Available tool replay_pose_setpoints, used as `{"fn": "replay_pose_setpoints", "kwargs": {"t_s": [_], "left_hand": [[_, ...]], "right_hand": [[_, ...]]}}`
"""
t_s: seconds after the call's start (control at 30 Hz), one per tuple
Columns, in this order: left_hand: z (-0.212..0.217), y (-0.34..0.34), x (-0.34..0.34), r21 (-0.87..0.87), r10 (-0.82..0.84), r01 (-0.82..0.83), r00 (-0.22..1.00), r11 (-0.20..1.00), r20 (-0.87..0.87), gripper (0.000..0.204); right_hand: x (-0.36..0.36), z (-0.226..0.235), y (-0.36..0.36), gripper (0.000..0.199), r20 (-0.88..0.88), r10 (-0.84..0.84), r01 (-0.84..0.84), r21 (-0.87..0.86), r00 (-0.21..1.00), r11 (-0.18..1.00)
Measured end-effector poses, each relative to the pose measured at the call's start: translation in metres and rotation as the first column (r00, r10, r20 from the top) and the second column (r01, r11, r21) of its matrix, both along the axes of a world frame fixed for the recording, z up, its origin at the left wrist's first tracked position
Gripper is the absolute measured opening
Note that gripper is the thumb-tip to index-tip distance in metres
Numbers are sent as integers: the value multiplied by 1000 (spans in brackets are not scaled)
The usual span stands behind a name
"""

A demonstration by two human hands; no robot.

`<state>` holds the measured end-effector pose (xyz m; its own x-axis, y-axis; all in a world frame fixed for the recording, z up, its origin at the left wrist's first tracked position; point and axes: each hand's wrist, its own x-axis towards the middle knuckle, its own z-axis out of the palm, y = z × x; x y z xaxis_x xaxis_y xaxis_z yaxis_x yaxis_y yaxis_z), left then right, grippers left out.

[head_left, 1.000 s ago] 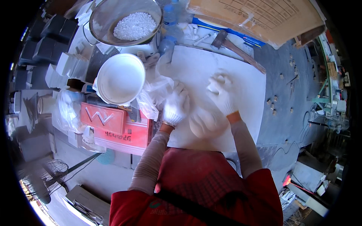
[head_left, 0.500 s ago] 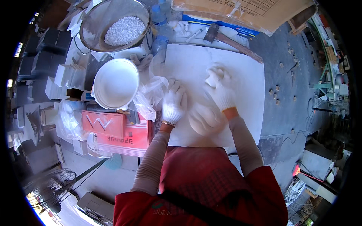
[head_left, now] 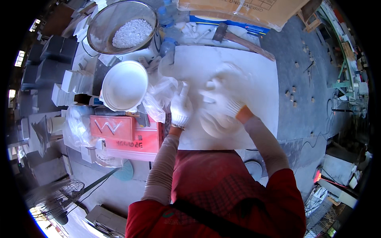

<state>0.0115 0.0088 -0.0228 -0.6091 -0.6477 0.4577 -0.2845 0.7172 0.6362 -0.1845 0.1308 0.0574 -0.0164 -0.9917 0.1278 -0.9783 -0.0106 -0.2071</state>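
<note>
You are holding both forearms (head_left: 162, 168) forward; your gloved left hand (head_left: 181, 108) is pointing ahead, your gloved right hand (head_left: 223, 100) is slanting leftward.

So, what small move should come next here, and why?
Probably a short, light stroke of the right hand across the relief, with the left hand steadying the white slab: the right hand is blurred over the relief, and the left lies at the slab's left edge. What, if anything, the right holds is unclear.

matt knitted cloth gloves (head_left: 179, 116) covered left hand (head_left: 181, 107) and right hand (head_left: 228, 104), matt powdery slab (head_left: 260, 79) lay beneath, glossy crinkled plastic bag (head_left: 155, 105) sat beside the left
</note>
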Motion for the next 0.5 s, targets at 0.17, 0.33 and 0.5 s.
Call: {"fn": "replay_pose_setpoints", "kwargs": {"t_s": [0.17,0.33,0.5], "left_hand": [[1,7,-3,66,7,-9,1000,998,24,58],[4,-1,-8,-24,-43,44,998,999,53,61],[6,-1,-8,12,-27,26,997,1000,79,55]], "right_hand": [[-22,-11,28,51,1,-178,177,-123,984,976],[-50,-29,-7,52,122,-367,378,-90,922,921],[-32,-39,14,51,94,-320,333,-293,943,896]]}}
